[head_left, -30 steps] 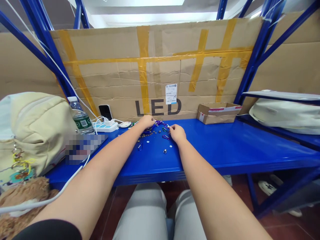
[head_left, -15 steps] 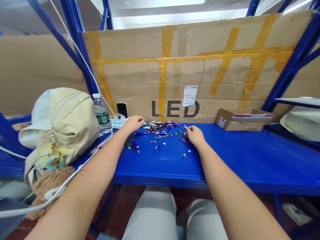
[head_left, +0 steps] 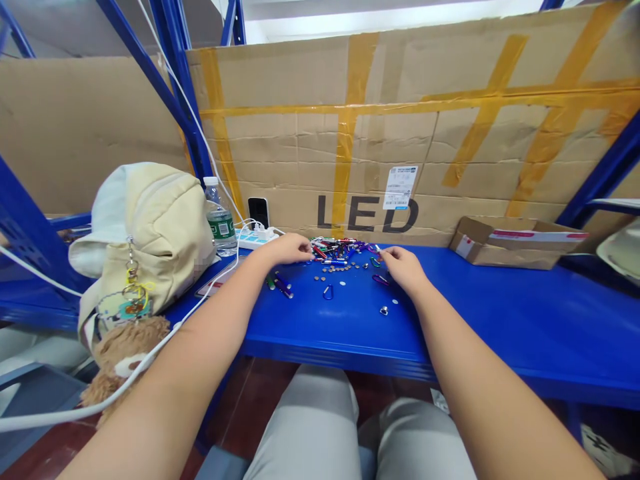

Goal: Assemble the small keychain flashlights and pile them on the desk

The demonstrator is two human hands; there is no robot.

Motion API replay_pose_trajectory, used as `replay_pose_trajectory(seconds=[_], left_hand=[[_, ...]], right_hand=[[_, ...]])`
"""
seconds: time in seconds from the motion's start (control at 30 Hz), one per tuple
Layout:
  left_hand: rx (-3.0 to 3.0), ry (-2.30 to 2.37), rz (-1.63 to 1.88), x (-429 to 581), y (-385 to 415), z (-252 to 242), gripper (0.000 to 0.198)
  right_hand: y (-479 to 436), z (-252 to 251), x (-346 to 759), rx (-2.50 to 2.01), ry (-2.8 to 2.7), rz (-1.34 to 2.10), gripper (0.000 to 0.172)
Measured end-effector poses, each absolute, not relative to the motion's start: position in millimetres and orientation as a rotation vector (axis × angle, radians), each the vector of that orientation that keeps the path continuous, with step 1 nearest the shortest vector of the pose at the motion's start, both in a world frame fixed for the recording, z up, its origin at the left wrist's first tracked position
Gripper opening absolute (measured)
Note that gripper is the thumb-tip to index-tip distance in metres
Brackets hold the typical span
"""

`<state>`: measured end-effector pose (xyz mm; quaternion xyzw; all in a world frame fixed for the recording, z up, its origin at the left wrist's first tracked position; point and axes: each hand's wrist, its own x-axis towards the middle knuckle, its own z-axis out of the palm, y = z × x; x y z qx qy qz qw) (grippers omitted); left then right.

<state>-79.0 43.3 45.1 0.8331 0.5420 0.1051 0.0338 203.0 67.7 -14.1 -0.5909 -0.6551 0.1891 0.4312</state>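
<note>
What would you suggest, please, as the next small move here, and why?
I would probably ease the left hand slightly rightward into the pile of small coloured pieces: its fingertips are already by the pile's left end, while the right hand sits at the other end, seemingly occupied with a small pale piece at its fingertips.

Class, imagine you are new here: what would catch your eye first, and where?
The large brown cardboard sheet, crossed with yellow tape and bearing black letters LED, stands upright at the back of the blue table. Before it, around the bare left hand and the bare right hand, lie small, shiny, multicoloured pieces. At the left, a bulging cream fabric backpack sits above a fluffy brown plush toy.
</note>
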Motion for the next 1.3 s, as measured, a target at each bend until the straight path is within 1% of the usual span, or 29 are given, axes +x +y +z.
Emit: replay_pose_trajectory(seconds=[0.07,0.17,0.23,0.3,0.37,0.5,0.57,0.77,0.97,1.3], left_hand=[[2.588,1.539,0.518,-61.5,39.6,38.0,0.032],[2.507,1.367,0.715,-39.0,36.3,25.5,0.055],[2.394,1.255,0.783,-29.0,35.1,18.8,0.063],[2.322,1.159,0.82,-22.6,34.2,14.5,0.066],[2.322,1.109,0.855,-18.7,33.6,12.4,0.062],[2.361,1.108,0.872,-16.2,35.5,11.2,0.031],[2.346,1.102,0.889,-16.9,37.8,10.6,0.026],[2.343,1.138,0.994,-20.2,40.9,10.8,0.025],[2.328,1.168,0.973,-16.3,34.4,13.4,0.022],[2.304,1.235,1.039,-13.3,34.2,11.6,0.029]], right_hand=[[63.3,-12.8,196.2,-1.366,-1.729,0.511,0.02],[54.8,-10.5,187.0,-1.239,-1.828,0.549,0.025],[49.1,-8.2,182.7,-1.177,-1.868,0.575,0.028],[45.0,-5.8,180.0,-1.128,-1.892,0.601,0.03],[42.8,-4.2,178.5,-1.088,-1.923,0.624,0.03],[42.8,-3.7,176.8,-0.996,-1.972,0.681,0.03],[42.4,-3.6,175.9,-0.982,-1.957,0.713,0.031],[36.0,1.0,173.8,-1.003,-1.868,0.783,0.036],[37.0,0.7,172.8,-1.002,-1.866,0.769,0.036],[31.4,7.5,174.5,-0.988,-1.756,0.843,0.041]])
